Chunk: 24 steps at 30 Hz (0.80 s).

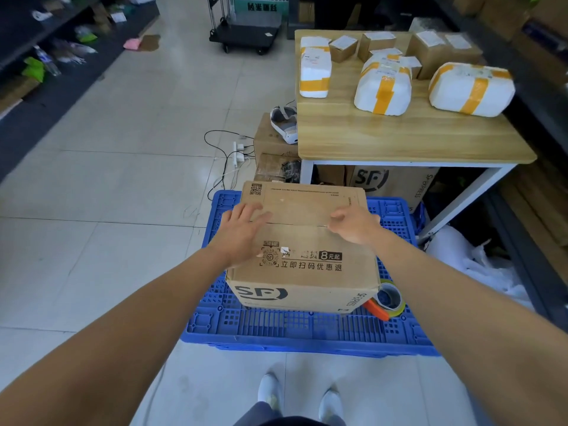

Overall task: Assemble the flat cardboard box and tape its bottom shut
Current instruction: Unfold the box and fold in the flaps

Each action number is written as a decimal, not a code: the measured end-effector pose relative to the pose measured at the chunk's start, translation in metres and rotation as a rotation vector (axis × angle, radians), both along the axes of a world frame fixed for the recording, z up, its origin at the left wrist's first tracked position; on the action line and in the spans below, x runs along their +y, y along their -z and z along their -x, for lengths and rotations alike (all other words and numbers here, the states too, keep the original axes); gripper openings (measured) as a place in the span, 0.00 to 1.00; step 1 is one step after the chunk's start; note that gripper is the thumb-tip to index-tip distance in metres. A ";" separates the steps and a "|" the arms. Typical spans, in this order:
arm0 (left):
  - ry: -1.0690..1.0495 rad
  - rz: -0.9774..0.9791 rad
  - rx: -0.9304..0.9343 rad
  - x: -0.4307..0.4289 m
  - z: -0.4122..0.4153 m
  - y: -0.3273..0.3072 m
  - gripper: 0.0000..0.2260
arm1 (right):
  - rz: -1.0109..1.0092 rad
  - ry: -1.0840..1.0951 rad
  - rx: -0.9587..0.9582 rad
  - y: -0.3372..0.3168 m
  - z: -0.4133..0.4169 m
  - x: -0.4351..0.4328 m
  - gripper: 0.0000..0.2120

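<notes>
Atop a blue crate [276, 330] on tiles [123, 179], left hand [242, 232] and right hand [353, 224], unclenched, press the box [307, 281].

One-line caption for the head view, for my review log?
Left hand and right hand rest on the closed flaps of a cardboard box on a blue crate, tape roll beside it.

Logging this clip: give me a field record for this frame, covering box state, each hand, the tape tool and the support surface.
box: cardboard box erected, upper flaps folded closed, seam visible
left hand: left hand flat on the flaps, fingers straight
right hand: right hand at the seam's right end, fingers curled; grip unclear
tape: tape dispenser lies by the box's near right corner, not held
support: blue plastic crate on tiled floor
seam taped: cannot tell
</notes>
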<state>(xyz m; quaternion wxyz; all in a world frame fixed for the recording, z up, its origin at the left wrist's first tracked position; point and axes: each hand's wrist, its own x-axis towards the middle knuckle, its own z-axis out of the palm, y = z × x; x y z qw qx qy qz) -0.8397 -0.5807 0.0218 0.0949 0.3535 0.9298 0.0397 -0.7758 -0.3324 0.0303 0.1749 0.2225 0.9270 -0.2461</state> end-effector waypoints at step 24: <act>0.017 0.030 -0.306 0.069 0.008 0.012 0.27 | 0.173 0.372 0.347 0.034 -0.034 0.049 0.18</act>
